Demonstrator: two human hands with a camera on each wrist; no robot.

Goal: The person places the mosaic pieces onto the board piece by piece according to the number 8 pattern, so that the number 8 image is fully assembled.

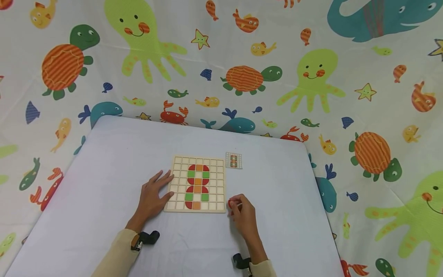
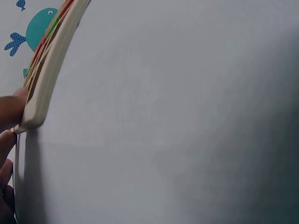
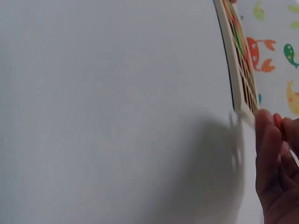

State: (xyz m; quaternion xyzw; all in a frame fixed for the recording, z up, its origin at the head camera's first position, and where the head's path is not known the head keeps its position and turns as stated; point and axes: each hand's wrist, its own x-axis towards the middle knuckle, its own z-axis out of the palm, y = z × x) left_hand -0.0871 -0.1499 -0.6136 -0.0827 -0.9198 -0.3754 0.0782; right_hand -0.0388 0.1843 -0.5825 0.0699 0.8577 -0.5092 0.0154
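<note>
A square wooden grid board (image 1: 218, 189) lies on the white table, carrying a figure of red rounded tiles (image 1: 191, 181), orange square tiles (image 1: 197, 189) and green square tiles (image 1: 205, 197). My left hand (image 1: 150, 197) rests along the board's left edge with fingers spread. In the left wrist view its thumb (image 2: 13, 109) touches the frame near a corner. Just off the board's lower right side, my right hand (image 1: 244, 215) pinches a small red tile (image 1: 229, 203) between thumb and fingertips. The same red tile (image 3: 278, 121) shows in the right wrist view, its outline largely covered by the fingers.
A small pattern card (image 1: 233, 160) with a similar coloured figure lies beside the board's upper right corner. White cloth (image 1: 283, 215) covers the table. Behind and around it hangs a curtain (image 1: 214, 54) printed with sea animals.
</note>
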